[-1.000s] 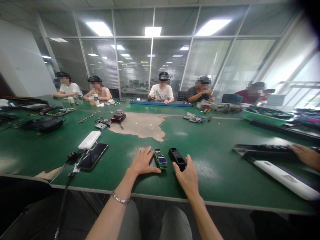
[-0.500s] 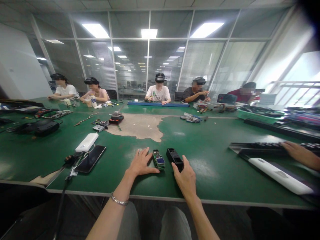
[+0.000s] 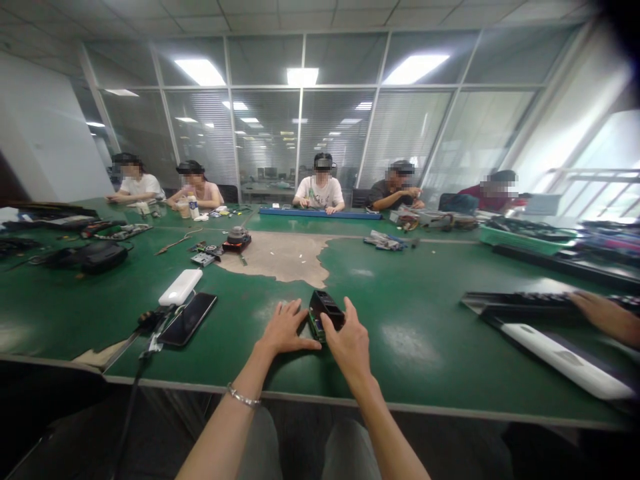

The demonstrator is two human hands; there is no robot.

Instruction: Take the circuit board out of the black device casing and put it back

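My right hand (image 3: 349,340) grips a black rectangular housing (image 3: 329,307) between thumb and fingers, tilted over a small green circuit board (image 3: 315,325). The housing hides most of the board; only its left and lower edge shows. My left hand (image 3: 289,328) rests on the green table just left of the board, fingers spread, its thumb reaching to the board's near end.
A black phone (image 3: 189,319) and a white power bank (image 3: 181,287) lie to the left. Beyond my hands sits a device with a round top (image 3: 237,239). Another person's hand (image 3: 605,315) is on black strips (image 3: 540,300) at right. Several people sit across the table.
My right hand has moved left with the black housing, which was beside the circuit board and is now over it. My left hand has stayed by the board.
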